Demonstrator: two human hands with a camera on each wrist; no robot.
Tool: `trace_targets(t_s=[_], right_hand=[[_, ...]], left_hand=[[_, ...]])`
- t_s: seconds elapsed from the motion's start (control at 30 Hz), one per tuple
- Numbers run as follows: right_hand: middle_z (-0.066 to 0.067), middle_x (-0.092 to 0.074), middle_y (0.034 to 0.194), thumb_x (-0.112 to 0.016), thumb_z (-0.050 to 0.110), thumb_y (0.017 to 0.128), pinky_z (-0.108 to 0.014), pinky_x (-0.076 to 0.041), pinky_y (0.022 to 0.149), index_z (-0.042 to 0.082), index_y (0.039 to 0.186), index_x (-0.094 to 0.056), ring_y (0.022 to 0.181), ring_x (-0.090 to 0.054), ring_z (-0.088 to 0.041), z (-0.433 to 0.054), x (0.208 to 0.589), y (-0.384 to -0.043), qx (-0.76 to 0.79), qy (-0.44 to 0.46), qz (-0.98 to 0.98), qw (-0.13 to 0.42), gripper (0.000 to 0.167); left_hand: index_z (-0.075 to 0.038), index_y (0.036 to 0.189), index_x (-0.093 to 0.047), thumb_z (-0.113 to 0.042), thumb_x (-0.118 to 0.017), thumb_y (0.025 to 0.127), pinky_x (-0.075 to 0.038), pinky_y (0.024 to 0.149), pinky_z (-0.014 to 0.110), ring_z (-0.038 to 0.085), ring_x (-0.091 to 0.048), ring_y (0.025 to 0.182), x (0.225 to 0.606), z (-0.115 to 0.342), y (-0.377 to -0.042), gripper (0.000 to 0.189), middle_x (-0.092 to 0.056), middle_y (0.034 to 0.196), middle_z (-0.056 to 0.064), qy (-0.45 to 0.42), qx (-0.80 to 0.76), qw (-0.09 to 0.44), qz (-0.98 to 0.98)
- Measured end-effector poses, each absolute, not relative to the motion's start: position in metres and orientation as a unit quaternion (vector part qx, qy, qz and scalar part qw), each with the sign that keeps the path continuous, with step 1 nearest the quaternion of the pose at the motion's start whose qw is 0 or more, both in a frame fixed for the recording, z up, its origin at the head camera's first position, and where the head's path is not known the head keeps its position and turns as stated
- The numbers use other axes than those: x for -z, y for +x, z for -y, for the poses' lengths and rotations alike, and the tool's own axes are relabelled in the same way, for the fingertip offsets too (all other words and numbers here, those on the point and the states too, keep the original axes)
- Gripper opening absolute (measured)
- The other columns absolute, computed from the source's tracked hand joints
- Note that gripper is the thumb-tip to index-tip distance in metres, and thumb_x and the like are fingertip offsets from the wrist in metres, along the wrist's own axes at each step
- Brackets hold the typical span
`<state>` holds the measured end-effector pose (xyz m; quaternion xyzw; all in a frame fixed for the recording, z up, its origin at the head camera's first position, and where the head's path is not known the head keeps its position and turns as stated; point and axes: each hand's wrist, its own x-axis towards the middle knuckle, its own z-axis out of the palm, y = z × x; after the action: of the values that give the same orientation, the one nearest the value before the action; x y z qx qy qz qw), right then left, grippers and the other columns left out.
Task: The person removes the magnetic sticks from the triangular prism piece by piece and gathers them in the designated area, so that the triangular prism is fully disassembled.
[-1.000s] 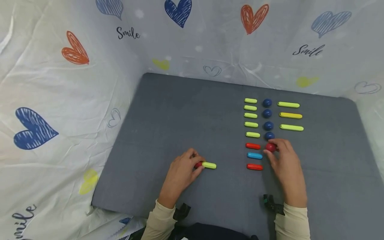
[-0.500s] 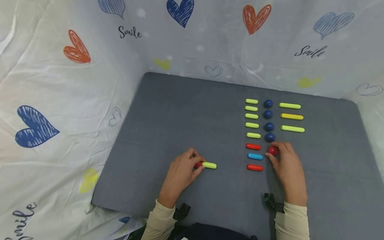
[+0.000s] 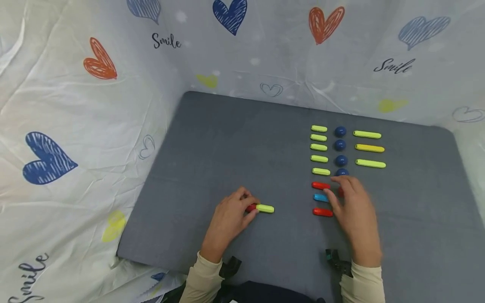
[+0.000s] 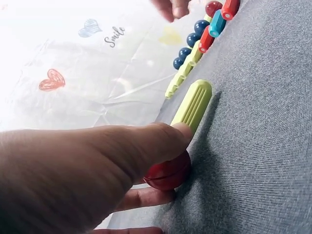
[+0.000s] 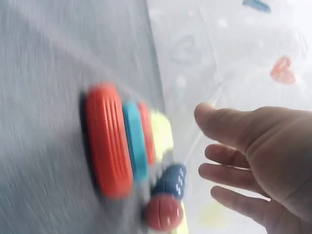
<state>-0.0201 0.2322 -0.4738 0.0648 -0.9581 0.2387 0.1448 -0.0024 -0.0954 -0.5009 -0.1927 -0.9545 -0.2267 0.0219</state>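
Note:
In the head view my left hand [image 3: 229, 219] pinches a red ball [image 4: 170, 174] between thumb and fingers, close over the grey table. A short yellow-green stick [image 4: 196, 105] with grooved sides stands out from that ball, pointing right in the head view. My right hand [image 3: 354, 212] hovers above the right-hand rows with thumb and fingers apart, holding nothing. Under it, mostly covered in the head view, sits a second red ball [image 5: 164, 212] at the near end of a column of blue balls [image 3: 341, 160]. Left of it lie short red sticks [image 3: 322, 212] and a blue one [image 3: 320, 197].
Several short yellow-green sticks [image 3: 319, 158] form a column left of the blue balls. Right of these balls lie long yellow-green sticks [image 3: 370, 163] and a long yellow one [image 3: 369, 148]. A white cloth [image 3: 288, 50] printed with hearts rises behind the grey table [image 3: 227, 139].
My right hand first drew the red ball slightly nearer, then let go of it and shifted left toward the short sticks. The left hand has kept its hold.

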Motion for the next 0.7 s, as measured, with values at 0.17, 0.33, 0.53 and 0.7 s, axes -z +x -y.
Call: trace_targets(t_s=[0.17,0.33,0.53,0.7], right_hand=[[-0.015,-0.067,0.122,-0.088,0.010,0.088,-0.053,-0.054,0.096,0.002,0.124,-0.070,0.113,-0.065,-0.033,-0.206,0.475,-0.019,-0.252,0.133,0.946,0.157,0.042],[-0.008,-0.068,0.120,-0.086,0.017,0.091,-0.047,-0.056,0.095,0.007,0.125,-0.070,0.111,-0.066,-0.025,-0.173,0.480,-0.016,-0.265,0.206,0.934,0.122,0.039],[-0.002,-0.070,0.119,-0.086,0.025,0.093,-0.042,-0.058,0.093,0.010,0.126,-0.073,0.108,-0.069,-0.020,-0.133,0.490,-0.010,-0.256,0.264,0.929,0.044,0.039],[0.001,-0.071,0.112,-0.087,0.020,0.091,-0.037,-0.059,0.085,0.012,0.119,-0.075,0.100,-0.068,-0.017,-0.115,0.495,-0.006,-0.249,0.287,0.925,0.026,0.032]], left_hand=[[-0.027,0.115,-0.081,-0.028,-0.089,0.090,-0.051,0.071,0.030,0.011,-0.058,0.083,0.501,0.096,-0.002,0.026,-0.063,0.112,-0.002,-0.191,0.225,0.018,0.955],[-0.025,0.114,-0.081,-0.029,-0.088,0.090,-0.052,0.072,0.032,0.012,-0.058,0.082,0.502,0.096,-0.002,0.025,-0.063,0.111,-0.002,-0.191,0.222,0.021,0.956],[-0.025,0.114,-0.080,-0.031,-0.087,0.091,-0.053,0.072,0.033,0.013,-0.060,0.082,0.503,0.096,-0.003,0.025,-0.064,0.111,-0.002,-0.199,0.212,0.034,0.956],[-0.024,0.115,-0.080,-0.031,-0.088,0.091,-0.054,0.074,0.034,0.013,-0.061,0.084,0.504,0.097,-0.003,0.026,-0.064,0.112,-0.002,-0.196,0.219,0.035,0.955]])
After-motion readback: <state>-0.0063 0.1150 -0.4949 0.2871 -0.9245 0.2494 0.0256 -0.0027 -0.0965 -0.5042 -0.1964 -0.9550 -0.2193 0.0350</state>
